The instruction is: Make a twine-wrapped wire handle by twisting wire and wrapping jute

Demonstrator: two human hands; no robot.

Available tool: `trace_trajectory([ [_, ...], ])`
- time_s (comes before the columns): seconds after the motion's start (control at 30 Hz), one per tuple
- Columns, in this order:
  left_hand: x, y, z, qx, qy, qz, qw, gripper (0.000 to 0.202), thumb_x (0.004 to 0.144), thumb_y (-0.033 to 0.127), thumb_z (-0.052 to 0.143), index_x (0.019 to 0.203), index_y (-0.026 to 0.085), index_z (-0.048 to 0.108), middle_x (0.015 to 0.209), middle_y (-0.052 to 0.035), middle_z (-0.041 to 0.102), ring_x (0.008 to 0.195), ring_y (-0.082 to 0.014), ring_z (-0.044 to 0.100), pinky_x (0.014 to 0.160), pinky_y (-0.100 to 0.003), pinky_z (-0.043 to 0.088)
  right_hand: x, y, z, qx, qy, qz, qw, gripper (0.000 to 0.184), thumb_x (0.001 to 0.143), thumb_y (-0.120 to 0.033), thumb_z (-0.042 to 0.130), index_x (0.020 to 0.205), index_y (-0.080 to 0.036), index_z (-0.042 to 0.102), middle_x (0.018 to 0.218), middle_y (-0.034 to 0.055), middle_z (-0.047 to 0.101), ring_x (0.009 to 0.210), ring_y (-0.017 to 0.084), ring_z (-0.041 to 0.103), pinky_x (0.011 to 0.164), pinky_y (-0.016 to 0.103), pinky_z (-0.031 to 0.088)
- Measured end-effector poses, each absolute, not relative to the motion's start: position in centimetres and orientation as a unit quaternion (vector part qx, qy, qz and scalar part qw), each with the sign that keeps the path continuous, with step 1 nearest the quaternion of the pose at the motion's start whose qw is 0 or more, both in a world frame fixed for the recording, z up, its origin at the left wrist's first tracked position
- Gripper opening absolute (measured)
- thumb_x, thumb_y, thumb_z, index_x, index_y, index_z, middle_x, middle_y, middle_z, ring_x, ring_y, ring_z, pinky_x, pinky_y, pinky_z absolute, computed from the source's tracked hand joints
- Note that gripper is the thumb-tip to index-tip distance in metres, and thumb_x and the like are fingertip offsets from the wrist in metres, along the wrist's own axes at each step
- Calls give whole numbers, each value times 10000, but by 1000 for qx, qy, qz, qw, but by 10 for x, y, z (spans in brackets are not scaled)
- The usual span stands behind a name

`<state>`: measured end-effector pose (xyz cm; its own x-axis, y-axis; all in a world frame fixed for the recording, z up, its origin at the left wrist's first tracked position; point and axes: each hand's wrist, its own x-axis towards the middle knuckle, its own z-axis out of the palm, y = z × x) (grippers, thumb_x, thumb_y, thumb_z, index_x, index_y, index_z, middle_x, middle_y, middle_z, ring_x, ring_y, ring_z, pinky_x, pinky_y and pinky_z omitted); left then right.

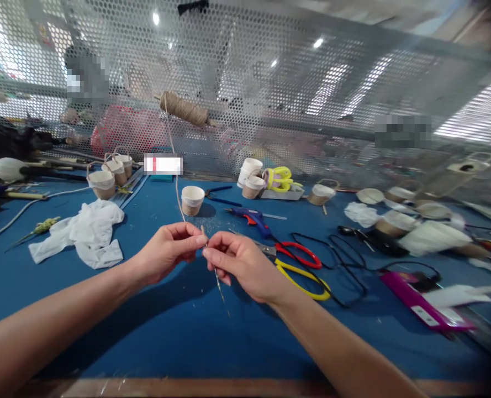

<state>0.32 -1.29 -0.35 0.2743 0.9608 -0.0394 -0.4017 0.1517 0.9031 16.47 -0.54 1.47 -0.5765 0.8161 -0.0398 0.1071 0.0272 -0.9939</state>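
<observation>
My left hand [168, 247] and my right hand [239, 262] meet above the blue table [179, 331], both pinched on a thin jute twine [174, 160]. The twine runs up from my fingers to a spool [185, 108] hung on the mesh screen. A short loose end of it hangs down below my right hand. A small paper cup [192, 200] wrapped in twine stands just beyond my hands.
Red and yellow scissors [301, 264], a blue glue gun [251, 216], black cables and a magenta box [419, 301] lie to the right. White cloth [85, 232] and twine-wrapped cups [102, 184] sit left. Behind the mesh screen [270, 99] a person works.
</observation>
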Motion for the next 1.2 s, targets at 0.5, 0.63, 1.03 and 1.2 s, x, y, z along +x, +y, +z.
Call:
trace_trajectory([
  [0.5,6,-8,-11,451,310,493,676,211,649,262,695,647,119,540,600,30,524,483,-30,396,460,-187,249,163,-6,0,-357,-631,613,314,166,751,-317,555,710,-169,491,543,-48,491,404,46,391,356,169,314],
  [0.63,5,-9,-12,441,273,467,717,194,640,246,704,648,124,553,624,19,549,492,-33,408,463,-186,255,168,-6,-2,-306,-548,718,301,194,713,-298,612,679,-174,468,496,-72,493,330,15,344,293,129,253],
  [1.03,8,-12,-11,456,355,503,643,184,634,243,702,669,111,579,684,11,549,513,-33,425,462,-184,287,166,-10,-2,-393,-652,537,364,152,769,-288,553,721,-157,492,570,-56,508,370,23,423,345,154,341],
  [1.2,10,-13,-13,461,380,509,619,191,636,251,696,648,117,561,624,24,548,479,-28,381,448,-189,256,164,-12,-3,-418,-686,469,368,143,779,-297,525,739,-162,501,541,-56,478,379,41,415,372,179,344],
])
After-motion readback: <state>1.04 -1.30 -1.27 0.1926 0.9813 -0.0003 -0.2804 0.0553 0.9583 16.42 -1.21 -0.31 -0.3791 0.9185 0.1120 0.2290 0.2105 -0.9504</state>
